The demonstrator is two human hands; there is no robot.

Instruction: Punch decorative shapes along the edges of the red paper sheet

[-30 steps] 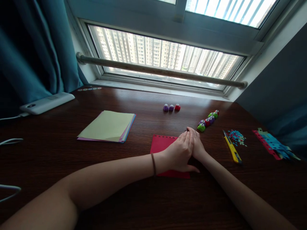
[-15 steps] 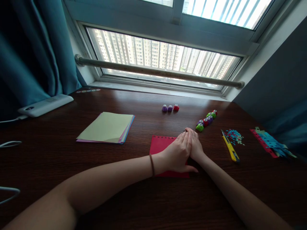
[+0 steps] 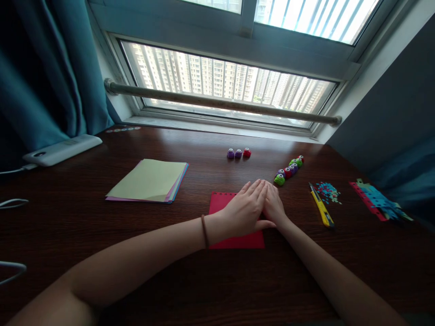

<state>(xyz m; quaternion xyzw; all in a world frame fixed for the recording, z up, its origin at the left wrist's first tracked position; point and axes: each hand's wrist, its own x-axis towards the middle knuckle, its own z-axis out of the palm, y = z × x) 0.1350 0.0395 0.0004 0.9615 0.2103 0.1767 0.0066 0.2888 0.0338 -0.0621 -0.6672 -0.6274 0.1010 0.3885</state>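
Observation:
A red sheet of paper (image 3: pixel 220 206) with small holes punched along its far edge lies on the dark wooden table (image 3: pixel 204 290). My left hand (image 3: pixel 243 210) lies flat on it, fingers spread a little. My right hand (image 3: pixel 273 206) rests at the sheet's right edge, partly under the left hand, so its fingers are mostly hidden. A row of small coloured punches (image 3: pixel 288 171) sits just beyond my fingertips, the green one nearest.
A stack of coloured paper (image 3: pixel 149 180) lies to the left. Three small punches (image 3: pixel 238 153) stand further back. A yellow utility knife (image 3: pixel 321 210), paper confetti (image 3: pixel 326 190) and punched strips (image 3: pixel 377 201) lie to the right. A white power bank (image 3: pixel 61 149) and cables sit at far left.
My left hand has opened out and spread flatter over the red sheet, sliding slightly left. The view has shifted a little right, so everything sits further left in the frame.

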